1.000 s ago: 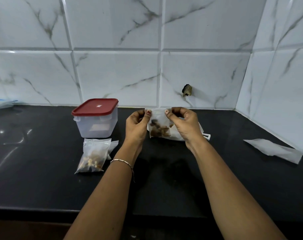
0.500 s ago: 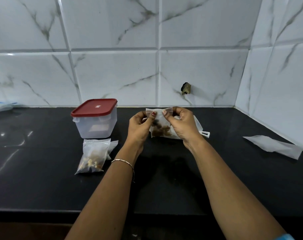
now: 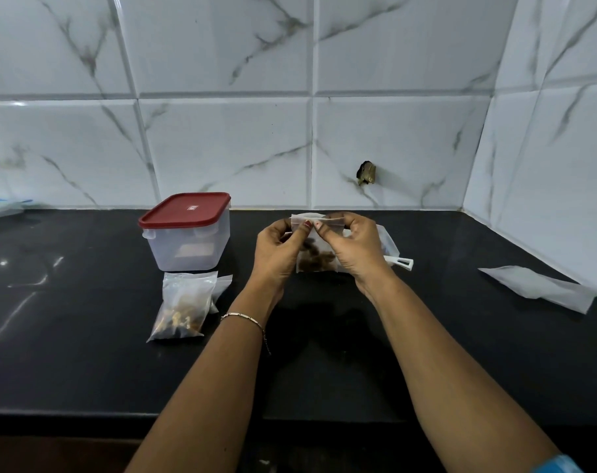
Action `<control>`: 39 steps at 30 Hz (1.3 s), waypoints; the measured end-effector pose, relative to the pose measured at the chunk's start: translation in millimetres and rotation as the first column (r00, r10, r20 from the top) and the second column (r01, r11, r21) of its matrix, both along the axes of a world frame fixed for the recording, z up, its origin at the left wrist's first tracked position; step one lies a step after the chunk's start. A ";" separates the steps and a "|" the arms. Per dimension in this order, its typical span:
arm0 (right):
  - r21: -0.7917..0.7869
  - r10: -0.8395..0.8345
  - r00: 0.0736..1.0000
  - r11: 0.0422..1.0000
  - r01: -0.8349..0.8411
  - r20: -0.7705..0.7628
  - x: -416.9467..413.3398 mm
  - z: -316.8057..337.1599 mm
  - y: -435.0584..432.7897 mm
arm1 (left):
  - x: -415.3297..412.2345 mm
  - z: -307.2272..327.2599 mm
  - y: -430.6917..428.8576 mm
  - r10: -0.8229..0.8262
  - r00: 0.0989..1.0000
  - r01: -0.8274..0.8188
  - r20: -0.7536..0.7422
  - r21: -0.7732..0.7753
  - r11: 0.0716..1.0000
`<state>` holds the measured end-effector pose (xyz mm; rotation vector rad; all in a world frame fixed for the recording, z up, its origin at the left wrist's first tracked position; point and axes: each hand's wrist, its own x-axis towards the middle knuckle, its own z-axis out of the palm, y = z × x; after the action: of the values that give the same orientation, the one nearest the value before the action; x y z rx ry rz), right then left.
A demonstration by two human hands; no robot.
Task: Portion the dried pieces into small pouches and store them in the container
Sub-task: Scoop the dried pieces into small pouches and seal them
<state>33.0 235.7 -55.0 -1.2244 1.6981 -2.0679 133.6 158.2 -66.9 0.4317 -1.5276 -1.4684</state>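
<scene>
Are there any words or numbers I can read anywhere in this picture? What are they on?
None can be read.
Small white mark on the red plastic lid of the clear rectangular container: too small and blurred.
Pale patch behind the container's wall: blurred, no letters.
Small clear plastic pouch being held: no print seen.

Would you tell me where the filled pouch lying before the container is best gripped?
Probably pinch the filled pouch by its flat top strip, from above at the end nearest the container: the dried pieces bulge at its near end, leaving that far strip thin.
</scene>
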 end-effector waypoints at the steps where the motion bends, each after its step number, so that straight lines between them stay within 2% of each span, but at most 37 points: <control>1: 0.001 -0.015 1.000 1.000 0.015 -0.003 -0.7 -0.2 -0.4 | -0.3 0.1 0.4 -0.002 1.000 0.001 -0.007 -0.006 1.000; 6: -0.008 -0.021 1.000 1.000 0.021 0.006 -2.8 1.4 1.6 | -0.5 -1.3 -1.4 -0.011 1.000 0.011 -0.015 -0.032 0.999; 10: 0.025 -0.111 0.993 0.994 0.110 0.033 -4.6 1.5 0.3 | -1.2 -2.1 -1.2 0.029 1.000 -0.029 0.004 -0.028 0.999; 20: 0.098 -0.116 0.993 0.989 0.113 0.024 -12.0 -1.2 -0.4 | -2.4 -1.4 -2.8 0.093 0.996 -0.092 -0.008 0.075 0.993; 31: 0.024 -0.197 0.980 0.980 0.196 0.035 -13.2 -0.6 6.3 | -5.4 -4.1 -1.8 0.132 0.991 -0.132 -0.007 0.020 0.991; 39: -0.080 0.037 0.984 0.997 -0.023 0.172 0.3 -0.6 12.4 | 7.1 -3.7 -7.6 0.198 0.980 -0.198 0.002 0.045 0.979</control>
<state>33.3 248.1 -55.6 -1.0488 1.5270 -2.1714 140.7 150.6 -70.6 0.5916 -1.4088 -1.3488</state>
